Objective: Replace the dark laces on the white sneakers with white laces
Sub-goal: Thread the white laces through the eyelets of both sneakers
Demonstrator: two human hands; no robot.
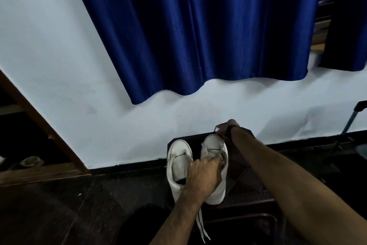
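Sneakers, 2, side by side on dark stool. Left hand fingers curled into right sneaker opening. Right hand pinching dark lace beyond toe.

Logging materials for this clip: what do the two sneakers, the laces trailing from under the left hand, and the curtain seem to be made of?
Sneakers: smooth white uppers, probably leather or synthetic; matte, no weave visible.
White laces: flat woven fabric by their ribbon shape, likely cotton or polyester.
Curtain: deep blue cloth with a soft sheen along the folds, possibly satin or polyester.
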